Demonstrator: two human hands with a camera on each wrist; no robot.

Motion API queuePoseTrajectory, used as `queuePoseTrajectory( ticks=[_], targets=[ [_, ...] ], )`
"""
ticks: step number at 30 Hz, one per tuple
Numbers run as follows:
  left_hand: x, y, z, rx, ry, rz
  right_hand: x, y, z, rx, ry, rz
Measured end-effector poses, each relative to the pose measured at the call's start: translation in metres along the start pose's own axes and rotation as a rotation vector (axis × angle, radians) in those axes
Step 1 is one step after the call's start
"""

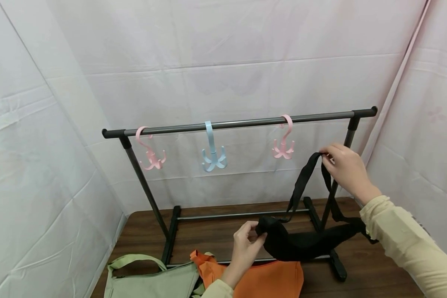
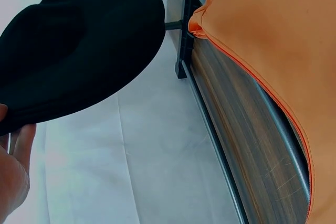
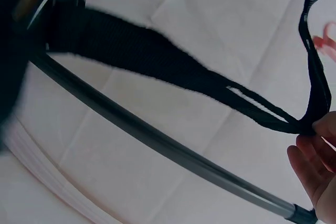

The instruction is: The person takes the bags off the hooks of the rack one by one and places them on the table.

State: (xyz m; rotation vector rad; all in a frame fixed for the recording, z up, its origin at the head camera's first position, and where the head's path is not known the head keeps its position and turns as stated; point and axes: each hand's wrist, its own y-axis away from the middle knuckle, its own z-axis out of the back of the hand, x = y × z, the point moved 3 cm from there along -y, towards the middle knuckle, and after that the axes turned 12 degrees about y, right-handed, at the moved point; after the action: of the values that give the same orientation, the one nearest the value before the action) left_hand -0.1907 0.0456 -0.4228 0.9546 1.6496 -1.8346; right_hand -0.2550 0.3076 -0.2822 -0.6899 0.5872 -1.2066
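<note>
A black bag (image 1: 305,244) with a long strap (image 1: 301,182) hangs between my two hands, in front of the rack's right side. My right hand (image 1: 344,167) pinches the top of the strap, beside the right post. Lower down, my left hand (image 1: 246,246) pinches the left end of the bag; the left wrist view shows its fingers at the black fabric's edge (image 2: 79,61). Three hooks hang from the rack's bar (image 1: 246,123): a pink one (image 1: 152,155) at left, a light blue one (image 1: 213,155) near the middle, a pink one (image 1: 284,145) toward the right.
A pale green bag (image 1: 152,283) and an orange bag (image 1: 272,281) lie at the front of the wooden table (image 1: 372,265). The black rack's foot (image 1: 337,265) stands close behind them. White cloth (image 1: 223,74) encloses the back and sides.
</note>
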Motion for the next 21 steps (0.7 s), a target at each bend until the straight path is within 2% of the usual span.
queuePoseTrajectory(
  ticks=[6,13,17,21],
  targets=[
    [0.002,0.0,0.002,-0.037,0.005,0.01,0.006,0.013,-0.017,0.056,-0.018,0.01],
    [0.003,0.001,0.007,-0.068,0.023,-0.018,0.01,0.027,-0.029,0.085,-0.032,0.034],
    [0.004,0.0,0.01,-0.073,0.042,-0.033,0.004,0.036,-0.033,0.126,-0.06,-0.034],
    [0.005,-0.002,0.013,-0.096,0.051,-0.002,-0.01,0.048,-0.035,0.141,-0.105,-0.122]
  ],
)
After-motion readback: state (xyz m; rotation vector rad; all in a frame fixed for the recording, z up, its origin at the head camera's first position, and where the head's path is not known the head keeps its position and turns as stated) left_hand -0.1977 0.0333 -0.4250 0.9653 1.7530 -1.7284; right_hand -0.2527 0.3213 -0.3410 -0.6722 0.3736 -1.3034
